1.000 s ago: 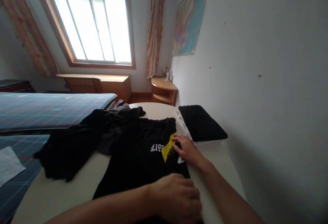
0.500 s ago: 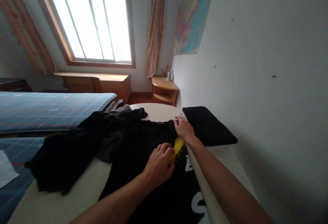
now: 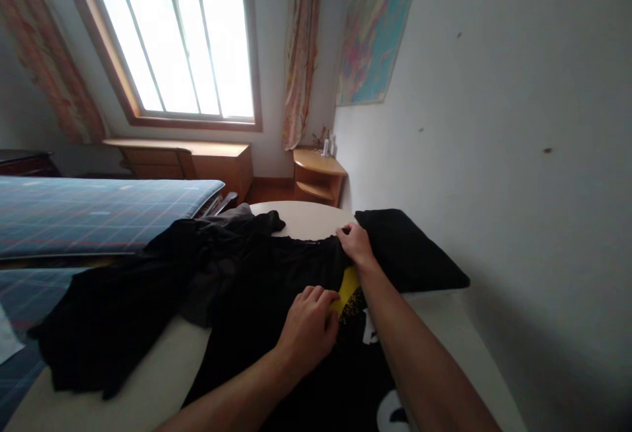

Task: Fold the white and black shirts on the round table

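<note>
A black T-shirt point(image 3: 291, 267) with yellow and white print lies spread on a cream round-ended table point(image 3: 296, 216). My left hand point(image 3: 311, 323) is closed on the shirt at the edge of the yellow print, its fingertips bent into the fabric. Farther off, near the collar, my right hand point(image 3: 354, 242) pinches the shirt's upper right edge between thumb and fingers. The right forearm hides part of the shirt's right side and the white lettering.
A folded black garment point(image 3: 409, 247) lies to the right, near the white wall point(image 3: 518, 221). Rumpled dark clothes point(image 3: 128, 300) spread across the left of the table. Beyond them is a bed with a blue checked mattress point(image 3: 99, 215); a wooden corner shelf point(image 3: 318, 165) stands at the back.
Both hands keep their places on the shirt with only slight shifts. The shirt's right edge now lies farther right under the right forearm. The view has moved a little.
</note>
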Tool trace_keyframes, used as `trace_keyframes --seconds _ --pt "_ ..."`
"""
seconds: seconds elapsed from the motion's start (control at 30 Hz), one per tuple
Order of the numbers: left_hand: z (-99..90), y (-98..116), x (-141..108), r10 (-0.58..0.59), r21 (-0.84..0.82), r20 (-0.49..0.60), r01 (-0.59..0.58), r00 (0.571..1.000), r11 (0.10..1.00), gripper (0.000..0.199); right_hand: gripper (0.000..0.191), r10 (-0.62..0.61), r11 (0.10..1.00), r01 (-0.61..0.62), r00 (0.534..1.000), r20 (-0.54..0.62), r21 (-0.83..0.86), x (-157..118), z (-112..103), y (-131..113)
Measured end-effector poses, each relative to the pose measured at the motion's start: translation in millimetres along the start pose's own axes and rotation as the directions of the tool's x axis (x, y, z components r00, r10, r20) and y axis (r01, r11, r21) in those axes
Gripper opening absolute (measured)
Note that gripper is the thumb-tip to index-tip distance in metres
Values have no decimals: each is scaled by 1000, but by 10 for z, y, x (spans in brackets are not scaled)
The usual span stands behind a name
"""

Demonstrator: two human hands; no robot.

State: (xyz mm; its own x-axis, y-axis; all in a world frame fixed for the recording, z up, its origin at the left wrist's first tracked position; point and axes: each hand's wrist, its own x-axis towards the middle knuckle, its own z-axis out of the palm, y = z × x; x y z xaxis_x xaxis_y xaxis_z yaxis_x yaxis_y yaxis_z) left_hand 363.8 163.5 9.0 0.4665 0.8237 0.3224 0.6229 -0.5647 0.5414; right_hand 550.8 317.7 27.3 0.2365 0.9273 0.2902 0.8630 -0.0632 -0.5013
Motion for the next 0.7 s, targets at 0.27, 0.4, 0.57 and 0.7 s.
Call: trace_keyframes --seconds 0.27,0.4,0.57,0.7 --pt "-3 -37 31 -111 5 -40 112 993 994 24 38 -96 984 81 992 87 160 66 228 12" --pt "11 -65 21 -91 -7 -28 91 995 996 32 29 -70 990 55 991 110 130 78 247 79" --pt "6 -71 22 -57 -23 -1 57 998 998 33 23 -51 996 39 989 141 83 23 199 113" --pt "11 -78 26 -49 -18 9 49 999 999 34 28 -65 997 60 991 121 51 14 158 104"
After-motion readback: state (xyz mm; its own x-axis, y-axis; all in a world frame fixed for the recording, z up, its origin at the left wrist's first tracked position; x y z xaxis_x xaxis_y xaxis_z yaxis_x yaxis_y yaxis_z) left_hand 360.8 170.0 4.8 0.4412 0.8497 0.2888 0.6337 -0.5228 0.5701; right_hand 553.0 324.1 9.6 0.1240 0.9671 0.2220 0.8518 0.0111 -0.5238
